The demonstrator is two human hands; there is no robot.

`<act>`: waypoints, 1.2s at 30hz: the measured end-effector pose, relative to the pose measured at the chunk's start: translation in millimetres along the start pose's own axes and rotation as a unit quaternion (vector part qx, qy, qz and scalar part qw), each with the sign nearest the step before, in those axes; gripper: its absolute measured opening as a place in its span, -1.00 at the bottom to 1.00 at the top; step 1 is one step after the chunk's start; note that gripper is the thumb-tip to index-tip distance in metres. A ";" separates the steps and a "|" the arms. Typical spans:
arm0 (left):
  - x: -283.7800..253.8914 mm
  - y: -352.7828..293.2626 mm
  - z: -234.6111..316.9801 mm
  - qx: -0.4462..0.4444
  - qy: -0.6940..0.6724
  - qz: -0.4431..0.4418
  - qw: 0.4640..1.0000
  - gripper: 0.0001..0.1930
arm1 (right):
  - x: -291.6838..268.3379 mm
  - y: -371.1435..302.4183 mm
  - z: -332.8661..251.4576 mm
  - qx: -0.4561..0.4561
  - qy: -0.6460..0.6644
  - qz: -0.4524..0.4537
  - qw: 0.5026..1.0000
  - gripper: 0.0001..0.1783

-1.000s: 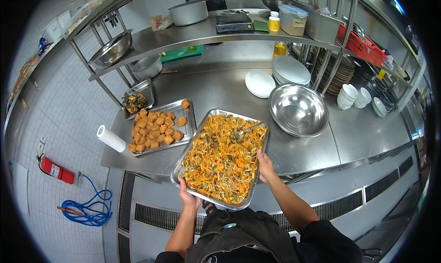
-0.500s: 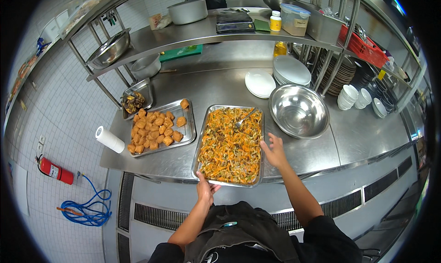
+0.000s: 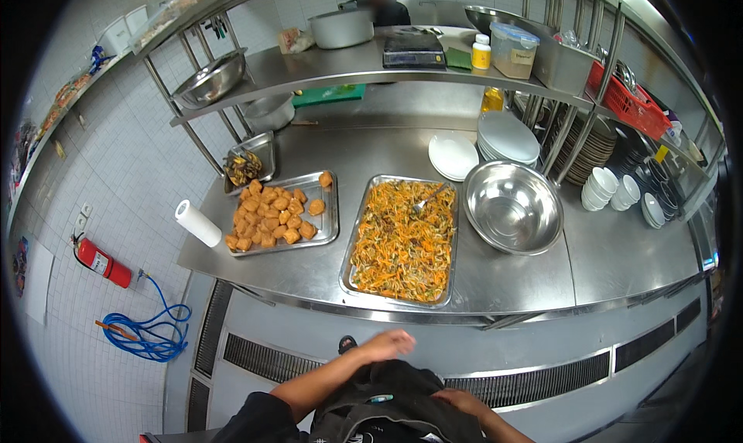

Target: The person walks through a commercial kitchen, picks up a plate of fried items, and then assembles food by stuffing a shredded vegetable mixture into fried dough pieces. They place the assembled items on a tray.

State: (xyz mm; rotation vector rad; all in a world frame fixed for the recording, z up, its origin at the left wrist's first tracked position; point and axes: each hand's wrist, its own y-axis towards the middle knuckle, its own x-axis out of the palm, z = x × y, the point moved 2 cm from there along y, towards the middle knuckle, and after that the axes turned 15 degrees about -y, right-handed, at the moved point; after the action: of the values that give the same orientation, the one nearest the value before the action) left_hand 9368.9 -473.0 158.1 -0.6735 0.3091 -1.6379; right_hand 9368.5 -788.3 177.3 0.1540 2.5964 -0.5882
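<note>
A steel tray (image 3: pixel 347 277) full of shredded orange and green vegetables (image 3: pixel 402 246) rests near the front edge of the steel table. A fork (image 3: pixel 424 201) lies in its far right part. My left hand (image 3: pixel 389 344) is in front of the table, below the tray and apart from it; it looks loosely open and empty, its fingertips slightly blurred. Low against my dark apron (image 3: pixel 387 408), my right hand (image 3: pixel 462 403) has its fingers mostly hidden. Left of the vegetables, a second tray (image 3: pixel 331 211) bears several browned fried tofu-like cubes (image 3: pixel 267 217).
A large steel bowl (image 3: pixel 514 208) stands right of the vegetables, with white plates (image 3: pixel 453 157) behind. A white roll (image 3: pixel 198 223) stands at the left. Overhead runs a steel shelf (image 3: pixel 325 70). White bowls (image 3: pixel 599 188) are stacked right. A person (image 3: pixel 391 11) stands beyond.
Both hands have left the vegetable tray and drawn back toward my body. The tray now sits farther onto the table. The view has shifted slightly.
</note>
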 end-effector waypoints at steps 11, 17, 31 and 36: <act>34.3 0.7 -76.1 0.058 0.371 -0.218 0.901 -0.75 | 94.3 54.9 38.9 0.039 -0.028 -0.077 0.996 -0.39; -6.5 -74.6 -32.4 0.056 0.413 -0.106 0.903 -0.78 | 99.1 124.1 -57.7 0.144 0.093 -0.003 0.985 -0.23; -114.0 -189.9 -111.8 0.143 0.170 -0.289 0.931 -0.61 | 160.4 172.7 -244.1 0.258 -0.263 0.027 0.930 -0.64; -118.4 -196.7 -121.1 0.203 0.226 -0.377 0.875 -0.65 | 168.9 166.0 -264.9 0.305 -0.290 0.106 0.901 -0.71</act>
State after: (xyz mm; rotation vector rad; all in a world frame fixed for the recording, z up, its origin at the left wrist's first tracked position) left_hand 9145.2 -342.4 142.1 -0.0525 0.0085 -2.5224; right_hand 9142.2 -523.2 246.3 0.3885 1.7316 -1.1481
